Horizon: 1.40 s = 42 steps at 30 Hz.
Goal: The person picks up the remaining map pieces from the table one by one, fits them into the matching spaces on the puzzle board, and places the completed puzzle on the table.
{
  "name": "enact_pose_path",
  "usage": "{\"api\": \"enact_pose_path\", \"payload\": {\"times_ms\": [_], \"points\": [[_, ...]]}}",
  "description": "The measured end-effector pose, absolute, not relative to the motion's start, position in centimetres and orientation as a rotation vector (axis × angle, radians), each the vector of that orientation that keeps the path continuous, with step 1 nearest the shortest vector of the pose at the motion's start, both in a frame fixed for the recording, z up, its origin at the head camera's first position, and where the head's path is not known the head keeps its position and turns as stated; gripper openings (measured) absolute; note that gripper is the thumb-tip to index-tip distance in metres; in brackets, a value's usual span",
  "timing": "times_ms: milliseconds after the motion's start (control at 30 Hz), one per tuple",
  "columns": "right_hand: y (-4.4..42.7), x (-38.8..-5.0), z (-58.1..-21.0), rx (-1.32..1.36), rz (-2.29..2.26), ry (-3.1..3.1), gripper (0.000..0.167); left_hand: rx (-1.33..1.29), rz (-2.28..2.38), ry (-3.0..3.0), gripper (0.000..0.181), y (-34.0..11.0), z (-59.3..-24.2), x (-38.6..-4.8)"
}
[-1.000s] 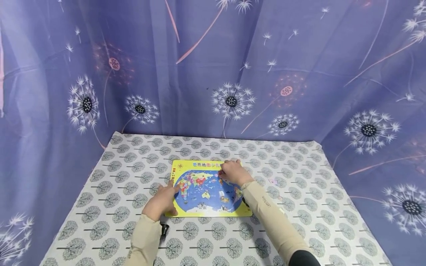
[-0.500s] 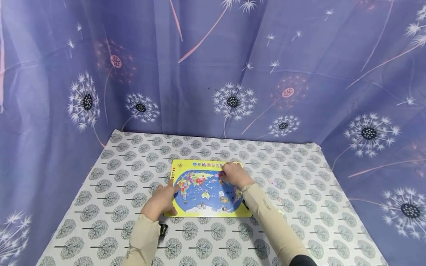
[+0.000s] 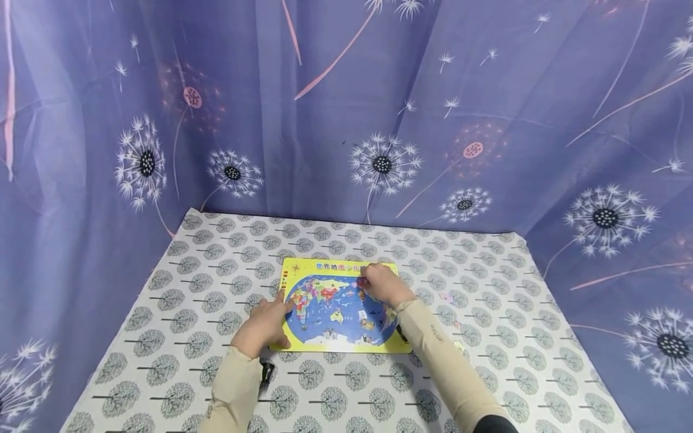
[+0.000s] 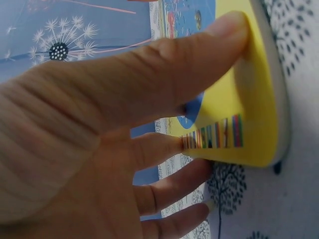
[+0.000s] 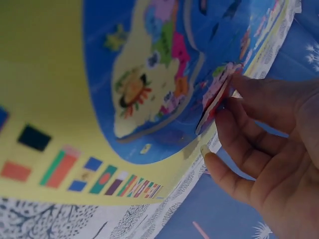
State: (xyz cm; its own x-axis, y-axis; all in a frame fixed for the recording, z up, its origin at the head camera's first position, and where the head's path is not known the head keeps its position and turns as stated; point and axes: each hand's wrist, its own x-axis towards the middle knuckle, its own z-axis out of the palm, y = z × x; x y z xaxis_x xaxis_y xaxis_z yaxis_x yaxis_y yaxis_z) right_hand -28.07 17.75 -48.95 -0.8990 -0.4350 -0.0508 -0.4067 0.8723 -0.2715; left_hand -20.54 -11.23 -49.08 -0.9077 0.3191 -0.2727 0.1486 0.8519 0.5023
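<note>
A yellow-bordered world map puzzle board lies flat on the table, its blue oval filled with coloured map pieces. My left hand rests at the board's left edge with fingers spread; in the left wrist view the thumb lies on the yellow border near a corner. Over the board's upper right, my right hand pinches a small puzzle piece between thumb and fingers. That piece is tilted, one edge close to the blue area, beside a large pale land piece. Whether it touches the board is unclear.
Several small loose pieces, among them a pink one, lie on the tree-patterned tablecloth right of the board. A purple dandelion curtain hangs behind the table and along both sides.
My right hand has shifted slightly at the board's upper right, its fingers drawn in closer around the piece. My left hand has stayed at the board's left edge. The head view has shifted a little.
</note>
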Motion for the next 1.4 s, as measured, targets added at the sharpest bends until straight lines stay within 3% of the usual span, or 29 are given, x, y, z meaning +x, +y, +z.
{"api": "enact_pose_path", "payload": {"times_ms": [200, 667, 933, 1400], "points": [[18.4, -28.2, -48.5, -0.659, -0.482, 2.941, 0.044, 0.352, 0.669, 2.673, 0.097, -11.2, -49.0, -20.7], [19.9, -27.7, -48.5, -0.635, -0.519, 2.913, 0.049, 0.365, 0.662, 2.665, 0.097, -11.2, -48.9, -20.7], [20.0, -27.2, -48.3, -0.690, -0.508, 2.940, 0.043, 0.379, 0.676, 2.676, 0.097, -11.2, -48.9, -20.6], [20.6, -25.6, -48.5, -0.582, -0.518, 2.887, 0.061, 0.405, 0.636, 2.689, 0.097, -11.1, -49.3, -20.6]]}}
